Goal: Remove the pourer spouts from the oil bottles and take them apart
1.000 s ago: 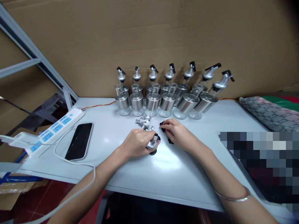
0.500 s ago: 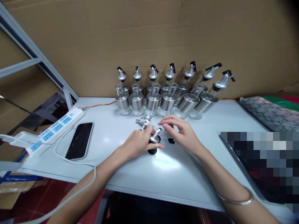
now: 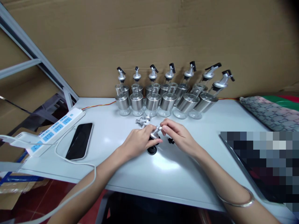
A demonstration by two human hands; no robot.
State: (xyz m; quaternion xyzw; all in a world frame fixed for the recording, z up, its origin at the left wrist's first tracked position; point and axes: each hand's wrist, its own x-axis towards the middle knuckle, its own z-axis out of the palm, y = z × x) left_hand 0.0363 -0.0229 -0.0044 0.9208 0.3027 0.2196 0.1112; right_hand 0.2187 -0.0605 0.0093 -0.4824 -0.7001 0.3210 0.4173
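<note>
My left hand (image 3: 137,140) is closed on a silver pourer spout (image 3: 154,133), which is tilted with its tip toward the right. At that tip, the fingers of my right hand (image 3: 178,135) pinch together; whatever small part is between them is hidden. Just below the spout lies a round black stopper piece (image 3: 152,150) on the table. Several small black parts (image 3: 171,141) sit beneath my right hand. Beyond my left hand are more silver spout pieces (image 3: 142,120), lying loose.
Along the cardboard wall stand glass bottles with steel sleeves (image 3: 153,101), the back row topped with pourers (image 3: 153,73). On the left are a phone (image 3: 80,141), a power strip (image 3: 54,130) and a white cable (image 3: 95,174). A patterned cloth (image 3: 268,112) lies at right.
My right hand has come down and left, and its fingers have closed at the spout's tip. My left hand has shifted slightly, uncovering more of the round black piece.
</note>
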